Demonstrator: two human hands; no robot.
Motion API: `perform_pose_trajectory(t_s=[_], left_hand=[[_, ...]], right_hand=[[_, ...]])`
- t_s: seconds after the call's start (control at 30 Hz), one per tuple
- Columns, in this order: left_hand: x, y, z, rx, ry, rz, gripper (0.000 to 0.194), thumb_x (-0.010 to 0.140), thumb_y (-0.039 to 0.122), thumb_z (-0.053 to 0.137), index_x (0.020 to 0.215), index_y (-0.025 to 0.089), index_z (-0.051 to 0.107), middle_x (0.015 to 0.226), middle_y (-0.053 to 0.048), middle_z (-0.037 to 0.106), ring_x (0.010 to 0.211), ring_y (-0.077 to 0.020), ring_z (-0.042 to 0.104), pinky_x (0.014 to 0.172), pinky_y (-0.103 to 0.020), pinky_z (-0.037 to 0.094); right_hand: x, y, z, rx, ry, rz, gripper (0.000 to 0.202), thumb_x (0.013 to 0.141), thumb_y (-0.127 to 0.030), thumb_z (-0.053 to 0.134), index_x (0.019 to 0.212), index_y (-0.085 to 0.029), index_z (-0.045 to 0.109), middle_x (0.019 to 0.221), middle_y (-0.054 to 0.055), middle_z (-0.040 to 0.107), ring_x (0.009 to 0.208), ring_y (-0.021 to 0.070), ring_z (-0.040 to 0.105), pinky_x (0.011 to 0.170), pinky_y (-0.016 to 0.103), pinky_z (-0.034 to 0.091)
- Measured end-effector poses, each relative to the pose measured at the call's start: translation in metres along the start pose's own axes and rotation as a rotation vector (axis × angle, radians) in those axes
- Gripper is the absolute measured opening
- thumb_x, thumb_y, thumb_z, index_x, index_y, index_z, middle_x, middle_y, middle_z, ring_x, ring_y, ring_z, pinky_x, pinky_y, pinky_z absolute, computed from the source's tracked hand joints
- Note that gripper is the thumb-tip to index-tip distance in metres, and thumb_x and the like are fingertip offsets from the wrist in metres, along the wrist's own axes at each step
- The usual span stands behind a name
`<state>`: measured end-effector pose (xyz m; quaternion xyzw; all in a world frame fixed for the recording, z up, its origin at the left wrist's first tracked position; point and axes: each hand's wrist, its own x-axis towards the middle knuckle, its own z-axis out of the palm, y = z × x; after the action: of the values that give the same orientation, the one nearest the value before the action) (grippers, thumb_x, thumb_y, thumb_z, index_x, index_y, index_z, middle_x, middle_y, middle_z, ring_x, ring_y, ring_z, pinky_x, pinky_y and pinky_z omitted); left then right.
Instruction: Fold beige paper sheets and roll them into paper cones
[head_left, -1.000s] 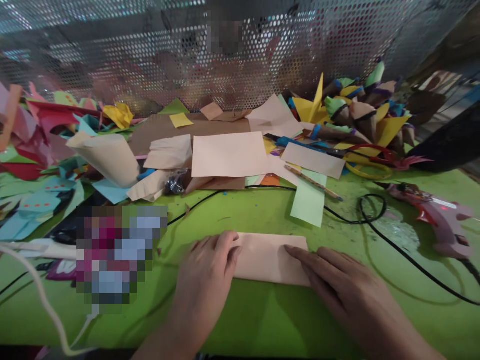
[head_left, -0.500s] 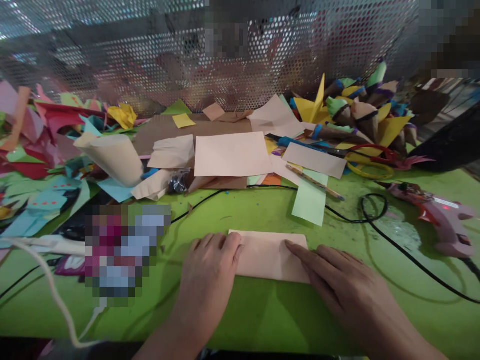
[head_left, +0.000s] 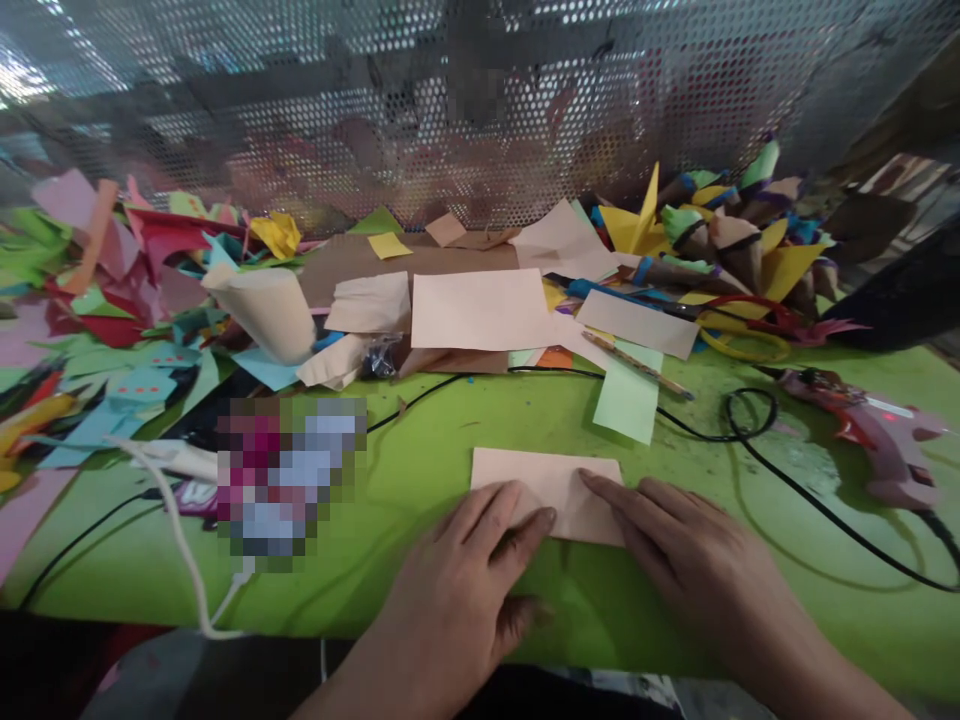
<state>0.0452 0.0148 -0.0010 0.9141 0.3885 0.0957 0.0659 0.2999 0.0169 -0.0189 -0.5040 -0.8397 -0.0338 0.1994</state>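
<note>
A pale pink piece of paper, which looks folded over, lies flat on the green table in front of me. My left hand rests on its left part and near edge, fingers apart, pinching nothing that I can see. On the right end of the same paper lies my right hand, its index finger stretched out and pressed onto the surface. The right hand's other fingers lie outstretched beside the sheet and partly cover its right edge.
Beyond the hands lie a larger pink sheet, a pale green slip and a pencil. A glue gun with a black cord lies right. Paper scraps and a white cable are left.
My left hand has shifted from the paper's left end toward its near edge, with its fingers more spread. The right hand stays pressed on the right end. The view has turned slightly left.
</note>
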Motion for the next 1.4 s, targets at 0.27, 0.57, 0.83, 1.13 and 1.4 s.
perform_pose_trajectory(t_s=[0.27, 0.57, 0.83, 1.13, 1.4], left_hand=[[-0.002, 0.001, 0.001, -0.03, -0.071, -0.017, 0.068, 0.09, 0.055, 0.055, 0.149, 0.025, 0.036, 0.152, -0.009, 0.043, 0.137, -0.0285, 0.04, 0.108, -0.045, 0.043], [-0.003, 0.0, 0.008, -0.027, -0.028, -0.016, 0.071, 0.087, 0.053, 0.061, 0.148, 0.026, 0.037, 0.151, -0.009, 0.042, 0.136, -0.0293, 0.04, 0.109, -0.045, 0.042], [-0.006, 0.002, 0.008, -0.04, -0.01, -0.018, 0.065, 0.089, 0.054, 0.058, 0.142, 0.018, 0.046, 0.152, -0.01, 0.042, 0.137, -0.0292, 0.039, 0.112, -0.044, 0.04], [-0.018, -0.01, 0.004, -0.013, -0.001, 0.028, 0.062, 0.097, 0.055, 0.04, 0.151, 0.027, 0.033, 0.16, -0.001, 0.032, 0.145, -0.0243, 0.029, 0.117, -0.046, 0.029], [-0.04, -0.017, 0.0, 0.047, 0.018, -0.003, 0.061, 0.099, 0.047, 0.042, 0.154, 0.028, 0.026, 0.157, -0.001, 0.037, 0.145, -0.0229, 0.031, 0.12, -0.05, 0.02]], right_hand=[[-0.004, -0.011, -0.012, 0.045, 0.076, 0.055, 0.04, 0.098, -0.02, 0.047, 0.137, -0.02, 0.055, 0.095, 0.007, 0.069, 0.082, 0.0201, 0.062, 0.074, 0.033, 0.047], [-0.015, -0.046, -0.037, -0.079, 0.183, 0.097, 0.041, 0.092, -0.021, 0.057, 0.132, -0.028, 0.059, 0.151, 0.009, 0.044, 0.121, 0.0353, 0.051, 0.095, 0.051, 0.039], [-0.013, -0.069, -0.011, 0.053, -0.113, -0.159, 0.056, 0.093, -0.026, 0.055, 0.147, -0.016, 0.042, 0.15, 0.008, 0.049, 0.134, 0.0252, 0.047, 0.106, 0.043, 0.044], [-0.039, -0.048, -0.008, -0.046, -0.183, -0.096, 0.068, 0.092, -0.031, 0.057, 0.153, -0.018, 0.032, 0.154, 0.01, 0.042, 0.138, 0.0259, 0.045, 0.107, 0.046, 0.046], [-0.048, -0.04, -0.011, -0.179, -0.171, -0.124, 0.067, 0.093, -0.04, 0.054, 0.153, -0.02, 0.032, 0.151, 0.008, 0.045, 0.134, 0.0279, 0.05, 0.104, 0.05, 0.044]])
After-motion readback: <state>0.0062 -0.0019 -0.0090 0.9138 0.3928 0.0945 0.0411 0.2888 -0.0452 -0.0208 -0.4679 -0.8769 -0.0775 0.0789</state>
